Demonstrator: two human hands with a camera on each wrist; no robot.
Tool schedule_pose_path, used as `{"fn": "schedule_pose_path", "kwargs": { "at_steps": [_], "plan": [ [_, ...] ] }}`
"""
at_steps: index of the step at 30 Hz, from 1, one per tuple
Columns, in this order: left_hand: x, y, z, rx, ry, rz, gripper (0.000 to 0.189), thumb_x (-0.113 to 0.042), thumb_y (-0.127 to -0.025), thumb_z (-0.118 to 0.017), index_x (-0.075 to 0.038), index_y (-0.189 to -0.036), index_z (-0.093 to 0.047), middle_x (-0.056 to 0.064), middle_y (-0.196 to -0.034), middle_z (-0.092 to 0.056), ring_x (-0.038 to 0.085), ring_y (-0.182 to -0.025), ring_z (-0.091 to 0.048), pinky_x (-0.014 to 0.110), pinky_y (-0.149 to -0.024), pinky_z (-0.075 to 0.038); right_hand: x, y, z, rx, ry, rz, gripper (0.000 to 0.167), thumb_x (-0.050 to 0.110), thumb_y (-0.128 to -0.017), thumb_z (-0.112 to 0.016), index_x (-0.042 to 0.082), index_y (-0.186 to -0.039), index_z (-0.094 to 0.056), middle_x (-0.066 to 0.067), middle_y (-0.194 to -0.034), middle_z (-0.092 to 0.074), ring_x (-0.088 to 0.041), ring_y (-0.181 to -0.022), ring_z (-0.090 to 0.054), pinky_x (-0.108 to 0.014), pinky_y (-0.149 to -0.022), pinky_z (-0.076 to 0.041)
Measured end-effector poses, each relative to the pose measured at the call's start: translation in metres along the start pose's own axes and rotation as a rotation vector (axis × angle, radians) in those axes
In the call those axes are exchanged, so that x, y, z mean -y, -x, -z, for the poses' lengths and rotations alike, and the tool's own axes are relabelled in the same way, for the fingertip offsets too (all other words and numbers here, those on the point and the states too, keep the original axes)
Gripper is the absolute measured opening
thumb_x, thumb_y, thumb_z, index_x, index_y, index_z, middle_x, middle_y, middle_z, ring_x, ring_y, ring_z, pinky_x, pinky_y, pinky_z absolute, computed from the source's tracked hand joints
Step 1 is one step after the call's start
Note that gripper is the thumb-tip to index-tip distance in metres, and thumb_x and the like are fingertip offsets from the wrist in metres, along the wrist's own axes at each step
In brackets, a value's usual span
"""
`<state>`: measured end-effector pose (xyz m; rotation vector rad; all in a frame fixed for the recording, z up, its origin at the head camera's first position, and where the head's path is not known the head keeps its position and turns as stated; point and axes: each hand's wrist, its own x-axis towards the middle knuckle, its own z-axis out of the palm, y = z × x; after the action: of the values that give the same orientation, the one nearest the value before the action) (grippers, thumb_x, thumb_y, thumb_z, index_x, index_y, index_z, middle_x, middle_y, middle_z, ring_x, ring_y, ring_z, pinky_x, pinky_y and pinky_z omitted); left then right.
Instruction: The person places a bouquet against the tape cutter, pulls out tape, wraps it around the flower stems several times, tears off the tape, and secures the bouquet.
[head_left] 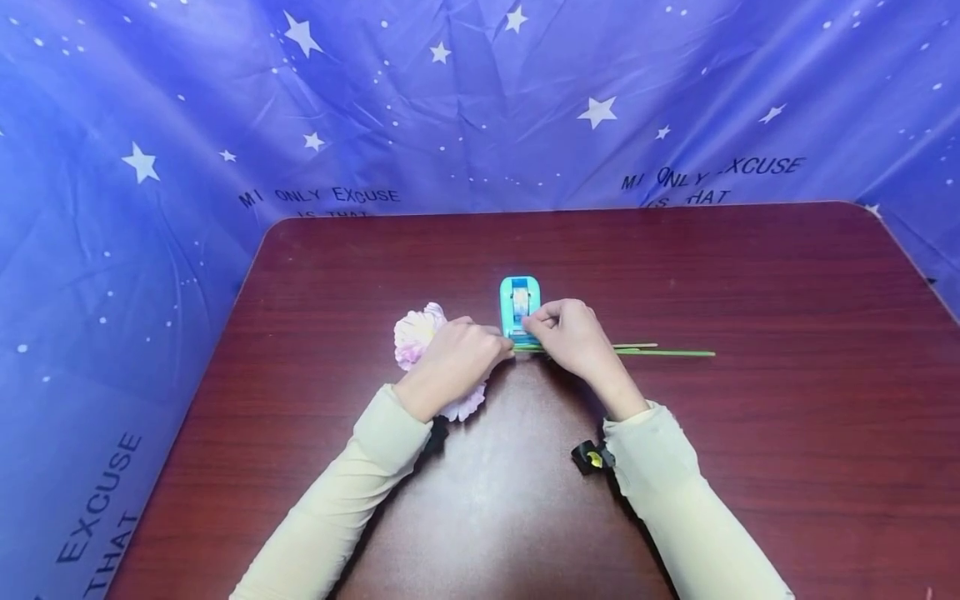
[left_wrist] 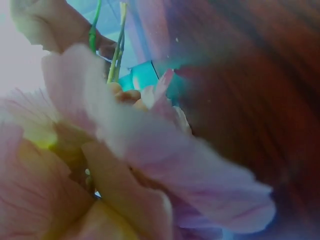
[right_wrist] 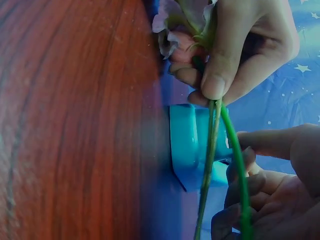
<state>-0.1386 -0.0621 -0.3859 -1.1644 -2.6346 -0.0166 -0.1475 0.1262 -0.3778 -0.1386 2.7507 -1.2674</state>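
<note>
My left hand [head_left: 463, 357] pinches several green stems [right_wrist: 212, 150] between thumb and fingers, just below the blooms. Pale pink artificial flowers [head_left: 417, 335] show around that hand, and their petals [left_wrist: 165, 155] fill much of the left wrist view. A turquoise tape dispenser [head_left: 509, 310] with a clear roll [head_left: 522, 300] stands just beyond the stems. My right hand [head_left: 576, 333] is at the dispenser's near end, thumb and forefinger brought together at the tape's end; the strip itself is hard to make out. The stems pass under my right hand and stick out to its right.
The dark red wooden table [head_left: 750, 458] extends around both arms. A blue curtain [head_left: 480, 108] with white stars hangs behind its far edge. A black wrist strap [head_left: 588, 457] sits at the right cuff.
</note>
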Motion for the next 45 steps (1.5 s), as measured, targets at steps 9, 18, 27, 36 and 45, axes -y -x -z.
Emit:
{"fn": "schedule_pose_path", "kwargs": {
  "at_steps": [9, 18, 27, 36, 45],
  "plan": [
    [0.002, 0.002, -0.002, -0.001, 0.028, 0.019, 0.016, -0.025, -0.092, -0.07, -0.022, -0.076, -0.07, -0.007, -0.071, -0.068, 0.01, -0.064, -0.065, 0.029, -0.062, -0.045, 0.009, 0.005, -0.002, 0.006, 0.043, -0.002, 0.021, 0.021, -0.097, -0.06, 0.004, -0.087, -0.069, 0.002, -0.061, -0.048, -0.012, -0.057, -0.045, -0.028, -0.061, -0.039],
    [0.0, -0.002, -0.001, -0.026, 0.01, 0.016, 0.019, -0.024, -0.093, -0.069, -0.021, -0.074, -0.068, -0.006, -0.069, -0.067, 0.011, -0.063, -0.064, 0.03, -0.061, -0.045, 0.012, 0.006, 0.0, -0.022, 0.049, 0.008, 0.023, 0.022, -0.098, -0.059, 0.003, -0.097, -0.073, -0.002, -0.064, -0.058, -0.014, -0.056, -0.051, -0.03, -0.059, -0.042],
    [0.0, -0.006, 0.0, -0.012, -0.001, 0.034, 0.023, -0.029, -0.096, -0.064, -0.021, -0.074, -0.067, -0.006, -0.065, -0.065, 0.015, -0.061, -0.064, 0.032, -0.06, -0.046, 0.017, 0.009, 0.0, -0.08, 0.111, 0.05, 0.021, 0.021, -0.097, -0.058, 0.007, -0.09, -0.073, 0.0, -0.062, -0.054, -0.017, -0.06, -0.048, -0.031, -0.062, -0.039],
    [0.0, -0.007, 0.0, 0.012, 0.008, 0.064, 0.021, -0.031, -0.095, -0.065, -0.021, -0.077, -0.07, -0.005, -0.067, -0.068, 0.017, -0.062, -0.065, 0.033, -0.063, -0.047, 0.02, 0.02, -0.004, -0.074, 0.138, 0.038, 0.024, 0.02, -0.099, -0.055, 0.003, -0.096, -0.071, -0.004, -0.074, -0.063, -0.018, -0.066, -0.054, -0.032, -0.065, -0.041],
    [-0.001, -0.004, -0.005, 0.0, -0.032, 0.038, 0.021, -0.028, -0.096, -0.065, -0.022, -0.076, -0.07, -0.006, -0.065, -0.067, 0.012, -0.064, -0.066, 0.029, -0.081, -0.05, 0.015, 0.032, -0.013, -0.047, 0.073, 0.024, 0.024, 0.017, -0.1, -0.054, 0.0, -0.098, -0.07, -0.003, -0.074, -0.061, -0.014, -0.064, -0.049, -0.03, -0.066, -0.041]
  ]
}}
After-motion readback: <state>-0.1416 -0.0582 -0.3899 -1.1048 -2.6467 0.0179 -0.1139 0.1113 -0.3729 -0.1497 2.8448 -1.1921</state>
